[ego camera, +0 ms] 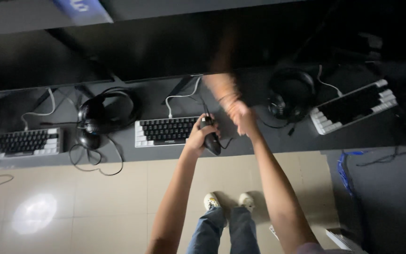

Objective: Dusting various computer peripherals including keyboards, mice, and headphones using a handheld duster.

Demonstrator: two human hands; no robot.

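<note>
Just in front of the long dark desk [118, 155], the left hand [198, 136] is wrapped around a black mouse [211, 141], fingers curled over its top, lifting it at the desk's near edge. Right of the mouse, the right hand [243, 117] is blurred; whether it grips anything cannot be told. Left of the mouse lies a black-and-white keyboard [167, 130]. Farther left on the desk sit black headphones [106, 110] and a second keyboard [24, 142].
</note>
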